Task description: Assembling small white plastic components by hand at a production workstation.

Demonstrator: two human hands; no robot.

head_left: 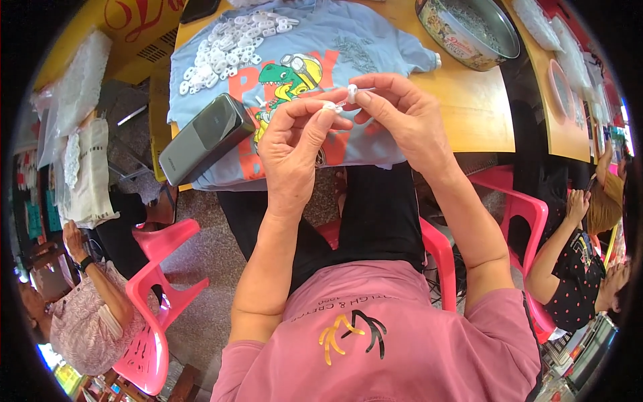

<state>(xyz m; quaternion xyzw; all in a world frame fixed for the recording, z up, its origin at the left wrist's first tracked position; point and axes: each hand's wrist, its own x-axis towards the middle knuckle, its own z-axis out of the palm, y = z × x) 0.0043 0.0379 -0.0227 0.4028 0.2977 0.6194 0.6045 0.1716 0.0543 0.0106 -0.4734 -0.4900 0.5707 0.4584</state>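
Both hands are raised over a light blue T-shirt (375, 33) spread on the table. My left hand (295, 137) pinches a small white plastic piece (329, 106) between thumb and fingers. Close beside it, my right hand (405, 120) pinches another small white plastic piece (352, 92). A thin coiled bit, seemingly a spring, shows between the two pieces; whether it joins them I cannot tell. A pile of white plastic pieces (231, 43) with holes lies on the shirt at the far left. Some small grey metal bits (353, 53) lie farther back, beyond my fingers.
A dark power bank (206, 139) lies at the table's left edge. At the far right stands an oval tin (469, 40) with small metal bits inside. Pink plastic chairs (157, 288) stand around. One person (100, 315) sits at left, another (569, 275) at right.
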